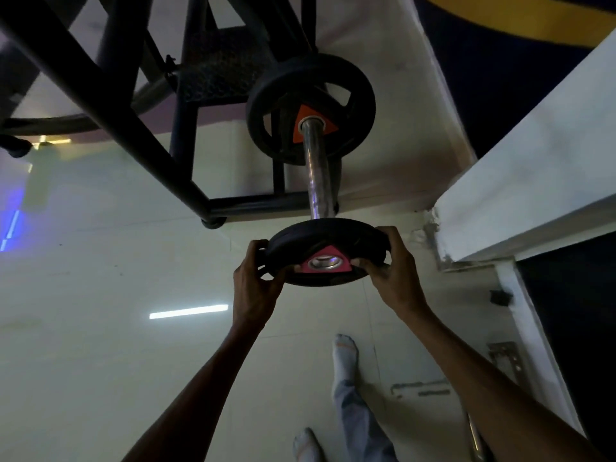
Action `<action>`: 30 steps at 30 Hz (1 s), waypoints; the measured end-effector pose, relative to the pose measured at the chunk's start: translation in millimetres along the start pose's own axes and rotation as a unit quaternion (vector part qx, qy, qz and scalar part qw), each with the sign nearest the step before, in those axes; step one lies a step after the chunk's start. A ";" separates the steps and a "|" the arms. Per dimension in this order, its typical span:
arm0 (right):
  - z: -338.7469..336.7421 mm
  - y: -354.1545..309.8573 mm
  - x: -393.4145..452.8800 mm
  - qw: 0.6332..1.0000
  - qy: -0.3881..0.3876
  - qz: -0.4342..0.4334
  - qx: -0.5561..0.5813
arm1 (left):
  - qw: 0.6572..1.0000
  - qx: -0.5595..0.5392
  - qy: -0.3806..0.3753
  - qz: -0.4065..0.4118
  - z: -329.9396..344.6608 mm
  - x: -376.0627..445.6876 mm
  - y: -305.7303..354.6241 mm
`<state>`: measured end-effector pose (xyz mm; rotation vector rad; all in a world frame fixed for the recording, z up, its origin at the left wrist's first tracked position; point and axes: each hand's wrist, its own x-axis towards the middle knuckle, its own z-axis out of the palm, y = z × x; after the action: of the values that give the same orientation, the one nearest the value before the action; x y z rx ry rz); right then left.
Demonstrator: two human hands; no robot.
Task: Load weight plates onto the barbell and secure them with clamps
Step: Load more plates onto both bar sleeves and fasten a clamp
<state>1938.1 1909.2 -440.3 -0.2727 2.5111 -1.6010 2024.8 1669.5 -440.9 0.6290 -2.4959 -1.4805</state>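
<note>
A chrome barbell sleeve (315,171) points toward me from the rack. A black weight plate with an orange triangular hub (266,105) sits far up the sleeve. At the sleeve's near end is a second black plate with a pink triangular hub (333,238); the bar's tip shows inside its centre hole. My left hand (255,278) grips this plate's left rim and my right hand (395,268) grips its right rim. No clamp is visible.
A dark steel rack frame (140,128) spreads across the upper left, its foot (213,223) on the pale tiled floor. A white ledge and wall corner (520,195) stand close on the right. My socked feet (345,348) are below the plate.
</note>
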 end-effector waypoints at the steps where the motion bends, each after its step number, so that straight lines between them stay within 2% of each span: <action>1: -1.0 -4.7 -15.7 1.000 -0.001 -0.001 -0.001 | 1.000 0.002 -0.001 0.006 -7.0 -14.5 1.1; 9: -3.7 -101.8 -124.3 0.998 0.008 -0.045 0.037 | 0.998 -0.039 0.024 0.035 -101.7 -117.8 50.3; 14: 0.3 -188.0 -159.0 0.995 0.002 -0.091 0.037 | 0.992 -0.066 0.084 0.073 -172.9 -161.1 97.6; 21: 9.7 -305.0 -190.8 0.974 -0.003 -0.217 0.059 | 0.974 -0.060 0.174 0.131 -275.8 -206.4 146.6; 23: 13.8 -334.6 -201.5 0.971 -0.013 -0.229 0.062 | 0.968 -0.057 0.198 0.147 -304.7 -220.2 158.6; 26: 19.9 -382.5 -222.4 0.963 0.016 -0.262 0.057 | 0.956 -0.072 0.227 0.172 -346.4 -240.6 176.0; 30: 38.8 -437.7 -240.7 0.954 -0.030 -0.288 0.070 | 0.944 -0.076 0.253 0.198 -401.0 -260.2 188.3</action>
<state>2212.1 1750.2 -52.2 -1.1003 2.3805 -1.9077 2349.3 1543.2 -63.1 0.3843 -1.9484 -1.1658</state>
